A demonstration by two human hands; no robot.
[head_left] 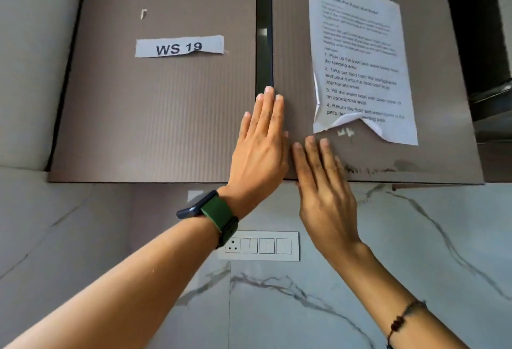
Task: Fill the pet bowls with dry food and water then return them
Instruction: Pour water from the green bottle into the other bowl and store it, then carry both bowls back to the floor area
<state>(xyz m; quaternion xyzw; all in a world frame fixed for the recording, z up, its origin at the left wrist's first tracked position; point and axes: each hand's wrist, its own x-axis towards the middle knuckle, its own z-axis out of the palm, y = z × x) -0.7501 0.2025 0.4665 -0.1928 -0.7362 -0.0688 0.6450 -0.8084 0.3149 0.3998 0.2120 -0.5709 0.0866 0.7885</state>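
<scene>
Two hands: flat and open on the right cupboard door [299, 44], gripping nothing.
Left hand [260, 149]: fingers [273, 107] spread beside the dark gap [263, 24] between the doors; green watch [214, 215] on wrist.
Right hand [324, 190]: palm at the door's bottom edge; bead bracelet [399, 321] on wrist.
Left cupboard door [155, 116]: label [179, 46] reading "WS 19".
Paper sheet [360, 57]: "1. Pick up the food and water bowls"; lower edge torn, curled.
Below: switch plate [259, 246] on marble wall [415, 238].
Pet bowls: nowhere in view.

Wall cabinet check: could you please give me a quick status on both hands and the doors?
Left hand and right hand open, flat on right cabinet door. Door gap showing. Bowls, food not in view. Instruction sheet clear of hands.
</scene>
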